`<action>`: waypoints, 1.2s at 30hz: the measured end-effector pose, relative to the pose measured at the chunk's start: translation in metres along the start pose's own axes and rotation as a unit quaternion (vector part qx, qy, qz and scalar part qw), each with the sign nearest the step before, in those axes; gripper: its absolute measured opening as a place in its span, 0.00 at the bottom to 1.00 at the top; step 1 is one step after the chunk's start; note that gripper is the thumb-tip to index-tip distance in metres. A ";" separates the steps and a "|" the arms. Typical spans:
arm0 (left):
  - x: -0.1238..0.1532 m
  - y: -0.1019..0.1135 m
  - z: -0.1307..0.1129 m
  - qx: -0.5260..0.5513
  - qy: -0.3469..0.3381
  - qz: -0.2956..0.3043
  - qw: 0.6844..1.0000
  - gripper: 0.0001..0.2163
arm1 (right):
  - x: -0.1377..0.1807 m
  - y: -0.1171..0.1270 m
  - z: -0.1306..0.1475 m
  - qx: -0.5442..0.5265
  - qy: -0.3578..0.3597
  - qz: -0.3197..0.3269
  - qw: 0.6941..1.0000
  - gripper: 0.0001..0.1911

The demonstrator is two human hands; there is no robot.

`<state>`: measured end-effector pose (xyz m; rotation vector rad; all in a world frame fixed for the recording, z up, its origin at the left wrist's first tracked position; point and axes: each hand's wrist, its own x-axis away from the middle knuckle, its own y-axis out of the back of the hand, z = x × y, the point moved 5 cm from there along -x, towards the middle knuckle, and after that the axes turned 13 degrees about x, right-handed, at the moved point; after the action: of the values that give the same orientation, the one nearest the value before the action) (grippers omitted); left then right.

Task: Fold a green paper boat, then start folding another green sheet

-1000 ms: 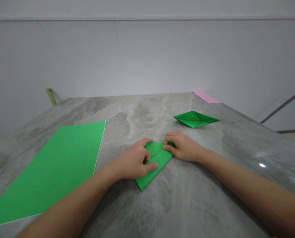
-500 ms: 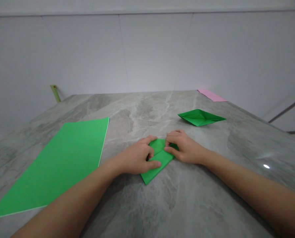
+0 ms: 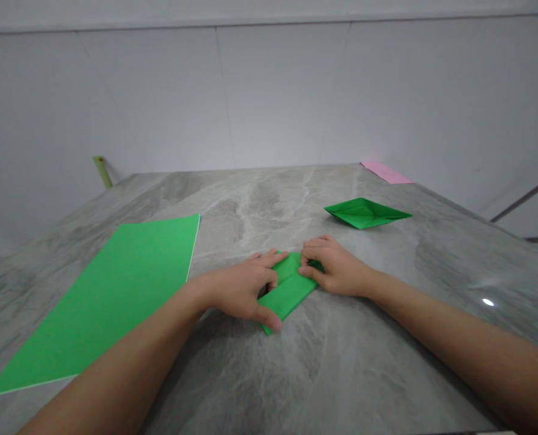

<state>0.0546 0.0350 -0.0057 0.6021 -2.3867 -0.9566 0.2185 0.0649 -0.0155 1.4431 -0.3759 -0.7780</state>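
A folded piece of green paper (image 3: 292, 293) lies at a slant on the grey marbled table between my two hands. My left hand (image 3: 241, 289) rests over its left end, fingers spread, the thumb on the near lower corner and a fingertip at the far edge. At the right end, my right hand (image 3: 334, 267) pinches the paper between thumb and curled fingers, hiding part of that end. Beyond my right hand sits a green folded paper boat shape (image 3: 363, 214), pointed at both ends and touched by neither hand.
A large stack of green paper sheets (image 3: 115, 290) lies on the table (image 3: 269, 199) to the left, partly behind my left forearm. A pink sheet (image 3: 386, 173) is at the far right edge. A white wall (image 3: 278, 90) stands behind; a yellow-green strip (image 3: 102, 171) shows at the far left.
My left thumb has slid toward the near lower corner of the folded paper, and the left fingers have spread wider. My right hand keeps its pinch in the same place.
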 end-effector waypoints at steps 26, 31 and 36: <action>0.000 0.002 -0.008 -0.010 -0.022 0.020 1.000 0.17 | -0.001 0.000 -0.001 -0.011 -0.003 0.000 1.000 0.07; 0.001 0.001 -0.008 -0.017 -0.025 0.022 0.999 0.17 | -0.001 0.000 0.000 -0.013 -0.005 -0.003 1.000 0.07; -0.001 0.002 -0.007 0.000 -0.018 -0.021 1.000 0.18 | -0.001 0.000 0.001 -0.013 -0.003 0.001 1.000 0.06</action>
<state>0.0592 0.0332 -0.0001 0.6442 -2.4145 -0.9922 0.2176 0.0649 -0.0148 1.4158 -0.3714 -0.7826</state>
